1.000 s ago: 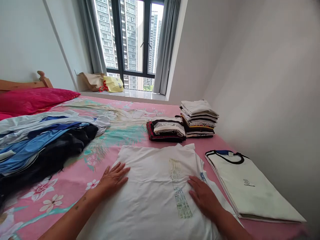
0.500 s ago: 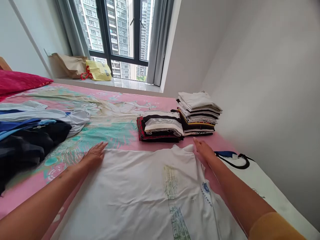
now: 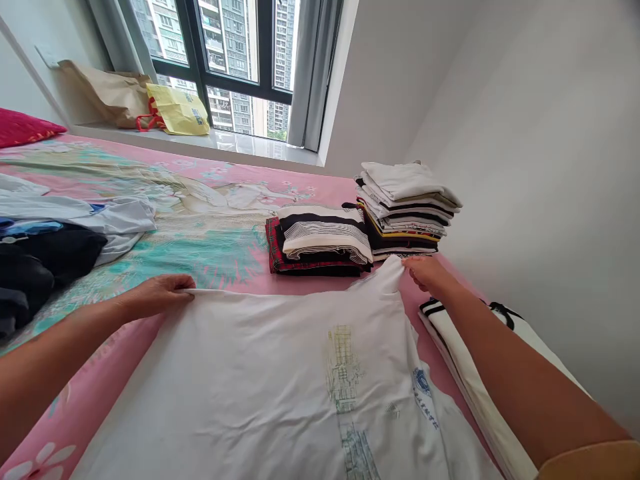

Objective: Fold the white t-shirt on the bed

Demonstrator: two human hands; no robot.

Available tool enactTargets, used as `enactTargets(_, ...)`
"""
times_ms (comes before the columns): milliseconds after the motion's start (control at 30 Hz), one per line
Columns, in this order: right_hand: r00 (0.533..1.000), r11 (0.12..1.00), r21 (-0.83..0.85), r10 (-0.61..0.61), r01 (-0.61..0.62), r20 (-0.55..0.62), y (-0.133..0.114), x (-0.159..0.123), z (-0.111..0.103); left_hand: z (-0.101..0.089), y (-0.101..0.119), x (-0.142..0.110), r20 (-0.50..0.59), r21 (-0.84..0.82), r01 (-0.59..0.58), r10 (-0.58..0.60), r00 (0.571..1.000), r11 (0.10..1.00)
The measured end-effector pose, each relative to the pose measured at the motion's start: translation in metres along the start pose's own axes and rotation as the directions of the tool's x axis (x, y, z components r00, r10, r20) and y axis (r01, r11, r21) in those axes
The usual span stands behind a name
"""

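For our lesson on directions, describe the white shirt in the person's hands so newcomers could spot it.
On the pink floral bed, look this side of the folded piles. There is the white shirt, far corners held by the left hand and right hand; its sketchy yellow-green print sets it apart from neighbouring clothes.

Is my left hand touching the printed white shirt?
Touching: the head view shows the left hand pinching the far left corner of the printed white shirt, with no gap between.

Yellow bag [image 3: 181, 112] and, probably, red pillow [image 3: 26, 129]
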State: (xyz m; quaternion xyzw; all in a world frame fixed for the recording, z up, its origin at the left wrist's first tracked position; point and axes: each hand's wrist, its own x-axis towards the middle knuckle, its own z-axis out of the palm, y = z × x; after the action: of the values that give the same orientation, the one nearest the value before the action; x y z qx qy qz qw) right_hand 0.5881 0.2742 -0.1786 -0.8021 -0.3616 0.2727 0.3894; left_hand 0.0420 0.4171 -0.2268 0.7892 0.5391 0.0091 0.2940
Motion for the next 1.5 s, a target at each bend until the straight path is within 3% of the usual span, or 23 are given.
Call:
enactTargets(167, 0.996, 0.964, 0.266, -0.034, 0.010, 0.086, -0.017, -0.007, 0.018, 0.007, 0.007, 0.001, -0.054, 0.082, 0.050, -0.046, 0.997, 0.995)
enactTargets(267, 0.991, 0.898, 0.423, -0.132, 0.124, -0.012, -0.019, -0.007, 0.035, 0.013, 0.011, 0.001, -0.156, 0.111, 0.117, -0.099, 0.983, 0.987)
enactTargets(333, 0.972, 0.877, 0.419, -0.210, 0.235, -0.106, -0.016, -0.003, 0.044, 0.014, 0.011, 0.001, -0.245, 0.135, 0.175, -0.139, 0.960, 0.975)
enactTargets(433, 0.922, 0.873, 0.302, -0.344, 0.383, -0.178, -0.009, 0.005, 0.055, 0.015, 0.006, 0.003, -0.343, 0.169, 0.234, -0.166, 0.925, 0.957)
enactTargets(567, 0.918, 0.920, -0.016, -0.392, 0.392, -0.064, 0.008, 0.008, 0.055, 0.018, -0.006, 0.006, -0.473, 0.176, 0.300, -0.187, 0.861, 0.938)
enactTargets(633, 0.929, 0.923, -0.163, -0.364, 0.350, -0.064, 0.024, 0.006, 0.046, 0.027, -0.004, 0.000, -0.583, 0.188, 0.273, -0.117, 0.804, 0.944)
enactTargets(700, 0.945, 0.925, -0.252, -0.315, 0.284, -0.093, 0.043, 0.004, 0.033, 0.043, 0.005, -0.015, -0.634, 0.219, 0.131, 0.039, 0.772, 0.967)
enactTargets(767, 0.965, 0.932, -0.295, -0.248, 0.212, -0.090, 0.063, 0.002, 0.020, 0.066, 0.017, -0.034, -0.596, 0.264, -0.089, 0.235, 0.768, 0.961)
enactTargets(833, 0.982, 0.927, -0.342, -0.182, 0.153, -0.052, 0.079, 0.002, 0.012, 0.091, 0.027, -0.054, -0.523, 0.293, -0.237, 0.363, 0.771, 0.926)
enactTargets(967, 0.992, 0.885, -0.449, -0.115, 0.124, 0.049, 0.092, 0.000, 0.016, 0.125, 0.033, -0.073, -0.500, 0.274, -0.230, 0.342, 0.796, 0.934)
enactTargets(1100, 0.989, 0.836, -0.531, -0.144, 0.141, 0.035, 0.092, -0.004, 0.022, 0.130, 0.029, -0.073, -0.492, 0.266, -0.185, 0.299, 0.818, 0.946)
enactTargets(1267, 0.968, 0.780, -0.607, -0.240, 0.150, -0.069, 0.087, -0.016, 0.026, 0.128, 0.029, -0.071, -0.522, 0.272, -0.193, 0.313, 0.793, 0.943)
enactTargets(1367, 0.933, 0.754, -0.625, -0.342, 0.202, -0.110, 0.075, -0.038, 0.037, 0.129, 0.029, -0.072, -0.526, 0.267, -0.196, 0.313, 0.791, 0.944)
enactTargets(1433, 0.895, 0.725, -0.615, -0.440, 0.310, -0.067, 0.071, -0.061, 0.045, 0.129, 0.029, -0.072, -0.525, 0.261, -0.202, 0.314, 0.791, 0.944)
enactTargets(1500, 0.851, 0.662, -0.595, -0.519, 0.457, 0.076, 0.076, -0.085, 0.047, 0.129, 0.028, -0.072, -0.528, 0.255, -0.208, 0.316, 0.788, 0.944)
